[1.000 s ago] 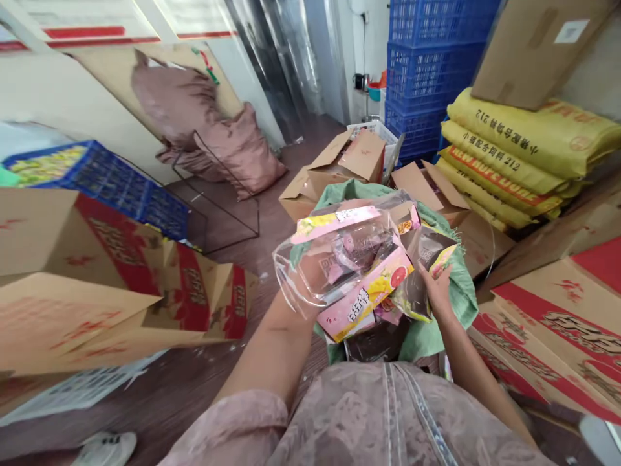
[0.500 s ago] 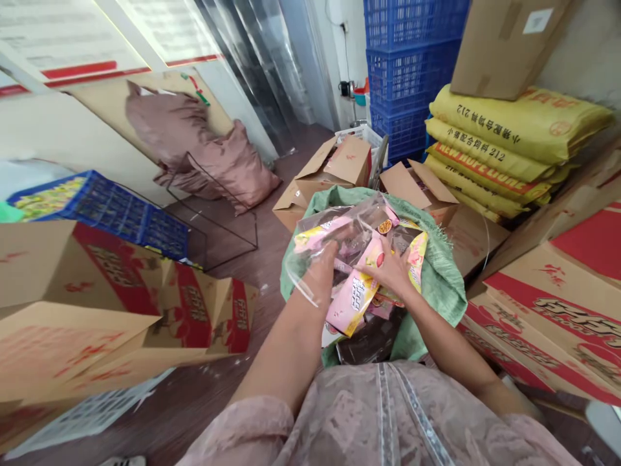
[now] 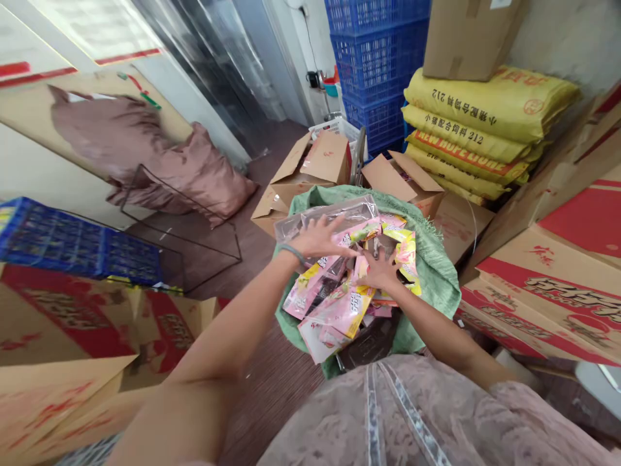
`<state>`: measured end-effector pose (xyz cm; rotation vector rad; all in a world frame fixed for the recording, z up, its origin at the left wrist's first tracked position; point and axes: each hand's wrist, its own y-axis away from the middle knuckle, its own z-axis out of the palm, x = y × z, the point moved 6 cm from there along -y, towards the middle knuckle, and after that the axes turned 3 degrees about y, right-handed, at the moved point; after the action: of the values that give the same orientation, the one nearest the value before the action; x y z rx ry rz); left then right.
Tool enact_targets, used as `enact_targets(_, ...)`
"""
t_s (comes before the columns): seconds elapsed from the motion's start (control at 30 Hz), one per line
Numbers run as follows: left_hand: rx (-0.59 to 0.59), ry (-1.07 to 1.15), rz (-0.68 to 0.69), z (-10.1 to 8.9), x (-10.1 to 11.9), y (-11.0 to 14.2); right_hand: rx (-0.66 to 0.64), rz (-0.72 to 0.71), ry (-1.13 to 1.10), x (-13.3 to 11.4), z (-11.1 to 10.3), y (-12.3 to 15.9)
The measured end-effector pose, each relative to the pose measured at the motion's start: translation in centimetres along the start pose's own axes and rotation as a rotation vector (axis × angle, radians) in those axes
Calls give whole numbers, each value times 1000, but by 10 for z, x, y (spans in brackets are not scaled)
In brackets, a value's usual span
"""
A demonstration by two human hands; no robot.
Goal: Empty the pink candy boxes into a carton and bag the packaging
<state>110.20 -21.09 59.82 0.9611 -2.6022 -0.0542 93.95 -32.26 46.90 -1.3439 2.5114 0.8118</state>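
Observation:
A green woven sack [image 3: 436,288] stands in front of me, piled with pink and yellow printed packaging [image 3: 334,314]. My left hand [image 3: 317,239], with a grey band at the wrist, spreads its fingers over the pile. Under and behind those fingers lies a clear plastic piece [image 3: 354,208], like a tray or sleeve. Lower on the right, my right hand [image 3: 381,268] rests on the pink and yellow packaging, fingers apart. Neither hand grips anything. The sack's deeper contents are hidden.
Open cardboard cartons [image 3: 323,158] stand behind the sack. Yellow feed bags [image 3: 475,139] and blue crates [image 3: 376,65] are stacked beyond. Red-printed cartons [image 3: 548,291] line the right side, others [image 3: 72,310] the left. A thin metal frame [image 3: 179,223] stands before brown sacks [image 3: 208,171].
My left hand has come up out of the pile and opened over it. The clear plastic now lies flatter at the back. My right hand's fingers have spread. The view has turned right.

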Motion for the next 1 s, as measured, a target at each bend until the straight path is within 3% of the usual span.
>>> enact_targets(0.13, 49, -395, -29, 71, 22, -3, 30, -21, 50, 8, 11, -4)
enact_targets(0.23, 82, -405, -21, 115, 11, -7, 73, -65, 85, 27, 25, -1)
enact_targets(0.37, 25, -337, 18, 161, -2, -15, 90, -89, 102, 59, 53, -2)
enact_targets(0.57, -58, -238, 12, 209, -6, -34, -1, -17, 120, 83, 104, -23)
enact_targets(0.77, -133, -202, -7, 251, -26, -47, -170, 72, 62, 91, 149, -44)
enact_targets(1.0, -187, -155, -40, 300, -33, -68, -214, 140, 53, 114, 184, -68)
